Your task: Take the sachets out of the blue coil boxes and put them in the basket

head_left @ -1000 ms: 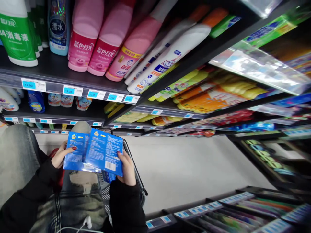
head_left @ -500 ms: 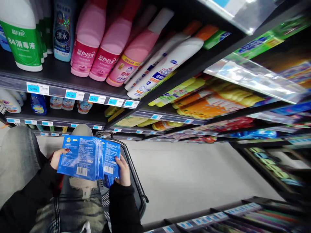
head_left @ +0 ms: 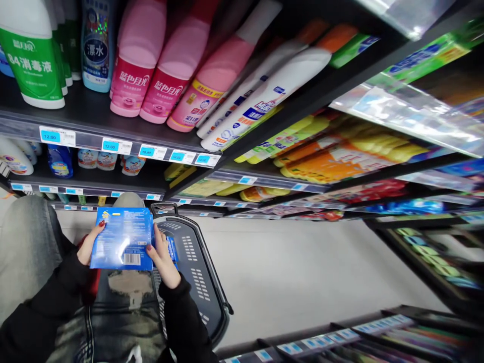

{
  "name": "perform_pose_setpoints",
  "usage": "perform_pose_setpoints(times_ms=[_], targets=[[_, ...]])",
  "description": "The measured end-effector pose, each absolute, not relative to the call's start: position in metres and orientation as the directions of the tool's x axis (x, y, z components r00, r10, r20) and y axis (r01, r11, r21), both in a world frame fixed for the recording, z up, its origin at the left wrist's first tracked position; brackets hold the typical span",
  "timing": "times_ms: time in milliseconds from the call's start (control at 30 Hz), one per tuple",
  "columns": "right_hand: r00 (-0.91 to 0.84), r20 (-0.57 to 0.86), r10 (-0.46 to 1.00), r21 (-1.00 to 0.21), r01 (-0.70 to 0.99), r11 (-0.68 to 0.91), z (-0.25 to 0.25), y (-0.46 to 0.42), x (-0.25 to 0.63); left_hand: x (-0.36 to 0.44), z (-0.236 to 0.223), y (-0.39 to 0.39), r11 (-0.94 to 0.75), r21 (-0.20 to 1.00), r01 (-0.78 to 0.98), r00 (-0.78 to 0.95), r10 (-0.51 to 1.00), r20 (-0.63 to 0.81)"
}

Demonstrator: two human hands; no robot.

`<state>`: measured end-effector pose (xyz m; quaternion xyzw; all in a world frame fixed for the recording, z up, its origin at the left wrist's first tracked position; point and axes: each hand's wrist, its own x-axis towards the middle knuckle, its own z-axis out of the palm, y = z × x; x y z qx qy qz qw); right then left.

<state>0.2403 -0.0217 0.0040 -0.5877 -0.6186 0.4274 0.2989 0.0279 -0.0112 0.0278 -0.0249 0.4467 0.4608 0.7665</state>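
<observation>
Blue pack (head_left: 121, 237) is up in front of the knees, out of the basket (head_left: 207, 282), printed face and barcode (head_left: 131, 259) showing. Grip closed at both ends: left hand (head_left: 88, 244) pinches the left edge, thumb on the face; right hand (head_left: 164, 257) has the right edge, thumb near the barcode. Could be several packs stacked, count can't be told

Status, my read: pick-up done, edges lined up, nothing fanned out. Basket part-filled: more blue packaging (head_left: 172, 249) in it, just beside the right hand. Rest of its visible base is bare. Left: held pack not set down anywhere. Basket or shelf (head_left: 22, 123), can't tell from this. Bottles (head_left: 130, 80) on the shelf stand well apart from both hands, not in play
</observation>
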Motion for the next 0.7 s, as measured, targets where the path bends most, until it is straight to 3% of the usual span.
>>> perform_pose_setpoints(times_ms=[67, 167, 400, 600, 700], targets=[[-0.154, -0.137, 0.979, -0.859, 0.51, -0.04, 0.018, -0.029, 0.238, 0.03, 0.023, -0.013, 0.566, 0.338, -0.752, 0.275, 0.735, -0.619], [-0.109, -0.183, 0.977, -0.894, 0.433, -0.119, 0.032, -0.038, 0.232, 0.032, 0.017, -0.015, 0.62, 0.276, -0.735, 0.427, 0.738, -0.523], [0.021, -0.28, 0.96, -0.957, 0.072, -0.281, 0.042, -0.04, 0.23, 0.035, 0.013, -0.014, 0.478, 0.479, -0.736, 0.177, 0.819, -0.546], [0.193, -0.237, 0.952, -0.948, 0.168, -0.27, 0.049, -0.052, 0.227, 0.04, 0.018, -0.015, 0.503, 0.499, -0.706, 0.198, 0.816, -0.542], [0.212, -0.262, 0.942, -0.951, 0.109, -0.289, 0.047, -0.052, 0.236, 0.04, 0.02, -0.015, 0.477, 0.529, -0.702, 0.154, 0.827, -0.541]])
